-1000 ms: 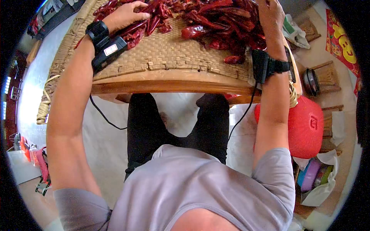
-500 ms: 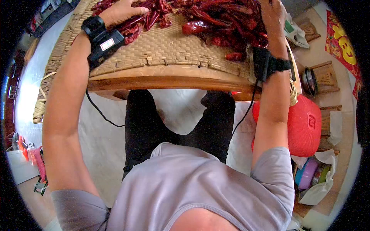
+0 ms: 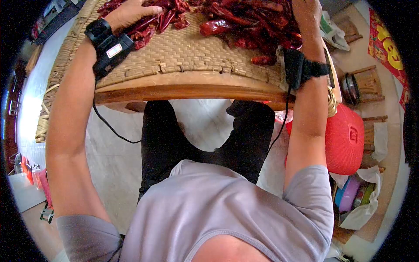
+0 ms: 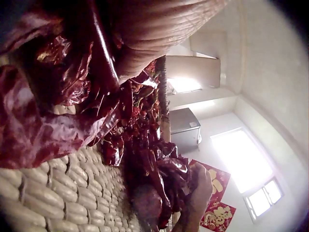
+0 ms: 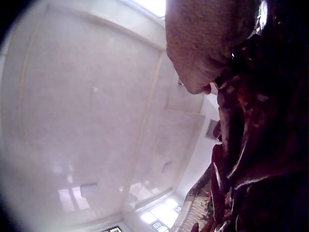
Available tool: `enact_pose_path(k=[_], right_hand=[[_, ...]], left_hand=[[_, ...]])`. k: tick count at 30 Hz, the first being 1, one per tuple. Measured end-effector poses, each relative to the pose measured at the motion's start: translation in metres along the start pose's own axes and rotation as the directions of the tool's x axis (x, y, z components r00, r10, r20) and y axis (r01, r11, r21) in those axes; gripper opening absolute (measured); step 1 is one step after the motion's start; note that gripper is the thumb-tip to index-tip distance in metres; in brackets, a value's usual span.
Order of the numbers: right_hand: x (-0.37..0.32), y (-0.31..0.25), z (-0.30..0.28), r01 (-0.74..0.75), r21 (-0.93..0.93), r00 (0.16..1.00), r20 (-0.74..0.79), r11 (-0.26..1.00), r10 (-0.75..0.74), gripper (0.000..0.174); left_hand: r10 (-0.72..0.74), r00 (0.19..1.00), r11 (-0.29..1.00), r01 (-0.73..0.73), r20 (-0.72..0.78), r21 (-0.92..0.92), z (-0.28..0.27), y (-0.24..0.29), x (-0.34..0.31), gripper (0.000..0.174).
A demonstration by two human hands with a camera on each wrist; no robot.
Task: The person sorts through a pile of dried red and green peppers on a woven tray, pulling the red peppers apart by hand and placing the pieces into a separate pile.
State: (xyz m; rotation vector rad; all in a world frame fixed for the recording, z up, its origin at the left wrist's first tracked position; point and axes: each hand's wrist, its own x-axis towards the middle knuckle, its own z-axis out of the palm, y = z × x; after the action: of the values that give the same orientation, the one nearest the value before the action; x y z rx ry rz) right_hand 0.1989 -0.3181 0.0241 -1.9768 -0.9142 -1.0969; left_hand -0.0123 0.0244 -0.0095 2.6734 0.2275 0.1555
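L. hand, R. hand prob. spreading chillies; near edge of tray needed some next; I couldn't tell fingers' state.

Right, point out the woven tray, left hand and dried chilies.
Woven tray (image 3: pixel 187 54): head view, bare weave.
Left hand (image 3: pixel 126 15): head view, back of the hand.
Dried chilies (image 3: pixel 264 22): head view, right heap's middle.
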Motion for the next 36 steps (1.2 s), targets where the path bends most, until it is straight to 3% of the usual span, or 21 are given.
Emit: enact_pose_path(k=[3,11,18,27,30,36], right_hand=[[0.002,0.009,0.006,0.016,-0.068,1.000,0.015,0.998,-0.015,0.026],[0.000,0.013,0.006,0.009,-0.033,1.000,0.022,0.999,-0.009,0.026],[0.003,0.006,0.000,0.056,0.030,0.995,0.082,0.998,-0.058,0.025],[0.000,0.004,0.001,0.018,0.073,0.989,0.146,0.997,-0.028,0.025],[0.000,-0.001,-0.001,-0.005,-0.036,0.987,0.158,0.999,0.011,0.026],[0.001,-0.013,-0.005,-0.055,0.023,0.987,0.153,0.998,0.050,0.028]], left_hand=[[-0.014,1.000,0.999,0.015,0.011,-0.047,-0.002,0.006,-0.003,0.066],[0.035,0.999,0.991,-0.033,0.015,-0.127,0.001,-0.001,-0.001,0.051],[0.005,0.999,0.991,-0.001,0.032,-0.135,-0.004,0.014,-0.009,0.051],[-0.043,0.998,0.986,0.049,0.042,-0.158,-0.003,0.015,-0.005,0.049],[-0.038,0.999,0.994,0.041,0.030,-0.106,-0.004,0.015,-0.005,0.049],[-0.034,0.999,0.985,0.041,0.042,-0.168,-0.002,0.014,-0.005,0.049]])
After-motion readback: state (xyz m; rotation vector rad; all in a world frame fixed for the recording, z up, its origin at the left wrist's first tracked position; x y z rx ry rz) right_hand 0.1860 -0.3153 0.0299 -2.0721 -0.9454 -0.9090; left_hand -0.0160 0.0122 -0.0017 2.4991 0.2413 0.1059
